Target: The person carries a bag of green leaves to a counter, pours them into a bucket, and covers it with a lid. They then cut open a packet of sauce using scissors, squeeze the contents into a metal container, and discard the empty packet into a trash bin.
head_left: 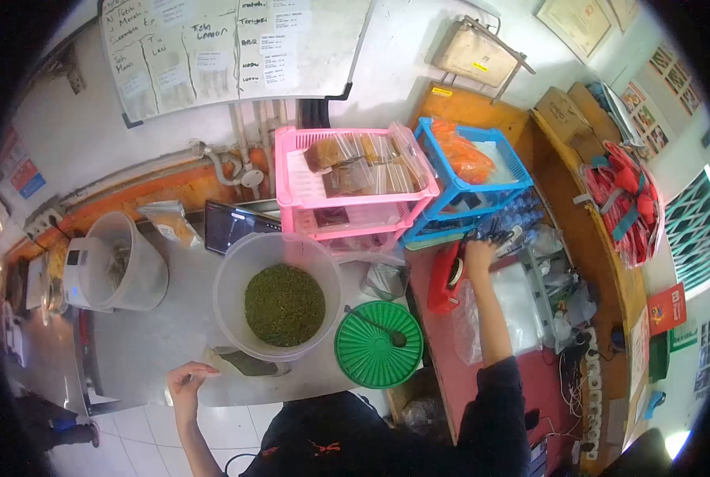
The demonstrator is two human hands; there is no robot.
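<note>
My left hand (192,380) is raised at the front edge of the metal table, its fingers bent near a small bag of green stuff (248,363); whether it pinches anything is too small to tell. A clear tub (224,298) of dried green leaves (284,305) stands just beyond the bag. To its right lies a round green lid (363,362) with a dark spoon (397,338) on it. My right hand (480,253) reaches to dark items beside a red tape dispenser (444,280); its fingertips and anything in them are unclear.
A pink rack (291,199) holds packed brown bags. Beside it stands a blue rack (450,195) with an orange bag. At the left are a white scale (77,274) and a clear bucket (150,274). Plastic sheets (510,310) lie on the red surface.
</note>
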